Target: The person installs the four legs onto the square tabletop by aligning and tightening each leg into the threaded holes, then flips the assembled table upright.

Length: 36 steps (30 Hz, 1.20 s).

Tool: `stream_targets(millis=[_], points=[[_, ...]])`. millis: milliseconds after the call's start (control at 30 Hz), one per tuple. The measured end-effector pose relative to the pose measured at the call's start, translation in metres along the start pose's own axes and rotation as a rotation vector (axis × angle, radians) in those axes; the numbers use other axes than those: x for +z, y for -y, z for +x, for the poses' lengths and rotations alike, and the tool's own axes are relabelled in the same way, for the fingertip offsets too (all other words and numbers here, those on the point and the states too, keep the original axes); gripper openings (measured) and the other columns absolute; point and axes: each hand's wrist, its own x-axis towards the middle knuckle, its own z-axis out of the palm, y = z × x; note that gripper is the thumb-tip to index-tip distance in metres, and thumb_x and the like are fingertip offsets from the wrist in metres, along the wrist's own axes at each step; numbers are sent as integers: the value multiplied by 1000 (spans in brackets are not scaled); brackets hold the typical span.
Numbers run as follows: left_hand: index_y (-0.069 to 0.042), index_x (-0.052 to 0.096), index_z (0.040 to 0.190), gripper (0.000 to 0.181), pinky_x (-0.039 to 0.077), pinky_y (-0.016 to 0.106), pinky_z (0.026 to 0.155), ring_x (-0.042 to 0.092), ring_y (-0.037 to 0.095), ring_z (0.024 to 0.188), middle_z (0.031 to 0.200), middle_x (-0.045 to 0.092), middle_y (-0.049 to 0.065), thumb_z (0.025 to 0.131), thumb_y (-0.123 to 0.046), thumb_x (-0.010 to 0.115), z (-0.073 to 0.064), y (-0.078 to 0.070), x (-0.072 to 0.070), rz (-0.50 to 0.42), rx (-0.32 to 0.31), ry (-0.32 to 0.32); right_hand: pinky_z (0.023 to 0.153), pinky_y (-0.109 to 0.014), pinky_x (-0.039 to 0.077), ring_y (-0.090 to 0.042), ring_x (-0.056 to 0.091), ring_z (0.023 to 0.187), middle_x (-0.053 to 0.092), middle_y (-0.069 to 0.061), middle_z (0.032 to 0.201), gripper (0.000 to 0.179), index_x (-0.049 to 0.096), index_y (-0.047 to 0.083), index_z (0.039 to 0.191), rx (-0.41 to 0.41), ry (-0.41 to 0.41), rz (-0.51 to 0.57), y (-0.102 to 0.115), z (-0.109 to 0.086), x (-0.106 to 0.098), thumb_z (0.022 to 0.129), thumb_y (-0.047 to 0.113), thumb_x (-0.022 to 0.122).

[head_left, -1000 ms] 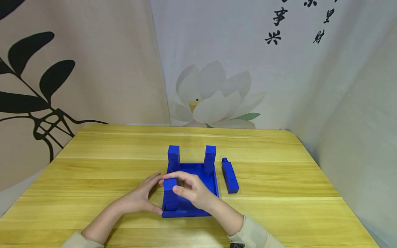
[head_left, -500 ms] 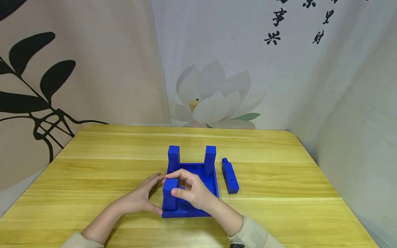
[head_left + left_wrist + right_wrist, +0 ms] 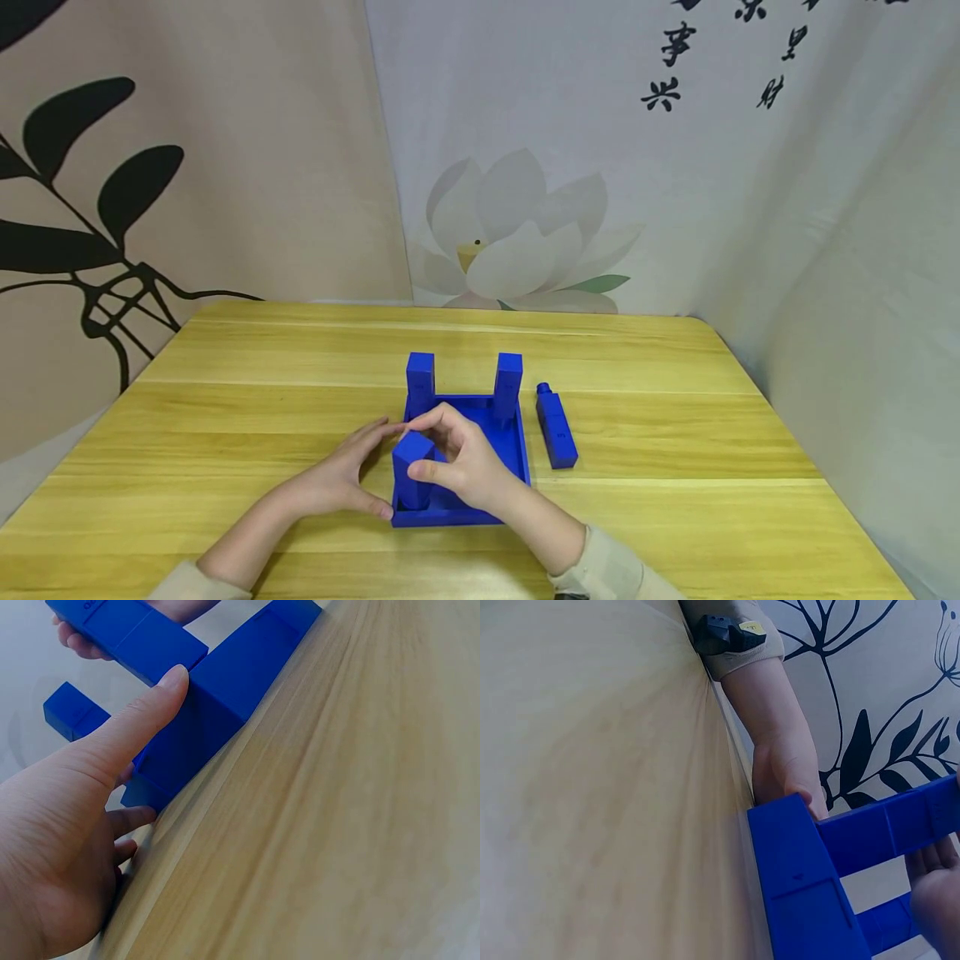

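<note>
A blue square base [image 3: 452, 518] with raised edges lies on the table, its underside like a shallow tray. My left hand [image 3: 330, 483] holds it from the left, thumb at the near corner [image 3: 196, 701] and fingers along the side. Between thumb and fingers, my right hand [image 3: 471, 462] pinches the top of an upright square blue leg [image 3: 409, 483] at the base's near left corner. Seen from the head, that leg's top sits turned, out of line with the base. Two more legs stand upright at the far left corner [image 3: 421, 379] and far right corner [image 3: 507, 383].
A loose blue leg [image 3: 557, 431] with a round threaded-looking end lies just right of the base. The wooden table [image 3: 247, 392] extends around it, with printed cloth [image 3: 300, 167] hanging behind and along the sides.
The near left leg has rotated clockwise seen from above, as my right thumb moved left and the index finger moved right. My left hand and the base have stayed put.
</note>
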Motion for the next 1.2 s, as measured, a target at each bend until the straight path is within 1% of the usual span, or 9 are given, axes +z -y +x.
stream_targets(millis=[67, 133, 400, 633, 800, 833, 1033, 1100, 1200], points=[[-13, 31, 149, 105, 14, 75, 98, 5, 49, 138, 154, 8, 27, 65, -41, 88, 1, 1, 0, 3, 8, -1, 92, -33, 47, -17, 56, 107, 51, -35, 112, 58, 47, -8, 113, -2, -11, -7, -1, 0, 0, 88, 39, 68], [-14, 31, 149, 105, 14, 76, 98, 5, 49, 138, 154, 8, 27, 64, -41, 88, 1, 1, 0, 7, 15, -2, 91, -32, 47, -13, 56, 105, 52, -33, 111, 58, 47, -7, 113, 7, -26, -13, -1, 1, 1, 87, 40, 69], [-15, 32, 149, 104, 13, 76, 97, 6, 50, 138, 154, 10, 28, 65, -42, 87, 1, 2, 0, 21, 40, -9, 92, -32, 46, -14, 56, 104, 51, -36, 112, 60, 47, -6, 109, -1, -70, -19, 0, 2, 4, 84, 43, 71], [-17, 32, 149, 103, 14, 76, 97, 7, 48, 138, 154, 12, 26, 65, -45, 86, 1, 2, 0, 33, 40, -13, 85, -26, 46, -13, 54, 100, 54, -18, 111, 59, 46, -4, 104, -3, -132, -16, -2, 1, 10, 81, 43, 73], [-19, 32, 149, 103, 15, 75, 97, 8, 48, 138, 153, 12, 27, 65, -44, 86, 1, 2, 1, 37, 44, -13, 84, -25, 46, -13, 54, 100, 51, -30, 110, 59, 44, -3, 102, 16, -154, -14, -3, 0, 12, 80, 44, 73], [-19, 32, 148, 103, 15, 75, 97, 9, 49, 138, 153, 13, 27, 65, -44, 87, 1, 2, 1, 35, 45, -12, 84, -25, 45, -14, 54, 100, 51, -29, 110, 59, 45, -2, 102, 28, -155, -17, -2, 0, 13, 80, 44, 73], [-21, 32, 149, 103, 15, 75, 98, 8, 48, 138, 154, 11, 26, 65, -43, 87, 1, 1, 1, 21, 22, -8, 83, -27, 44, -16, 54, 103, 55, 1, 106, 57, 46, 1, 104, 66, -148, -51, 0, -1, 13, 81, 45, 73], [-20, 32, 149, 104, 15, 75, 98, 9, 48, 138, 154, 12, 26, 64, -45, 87, 1, 2, 1, 28, 21, -11, 85, -29, 45, -16, 54, 104, 55, 1, 107, 57, 47, 2, 107, 56, -140, -58, -1, -2, 11, 81, 46, 72], [-16, 33, 149, 105, 15, 74, 98, 10, 50, 137, 153, 13, 27, 63, -46, 87, 1, 2, 1, 48, 30, -20, 90, -32, 46, -18, 54, 108, 57, -7, 112, 57, 48, 1, 114, 38, -109, -62, -1, -2, 8, 85, 45, 70]])
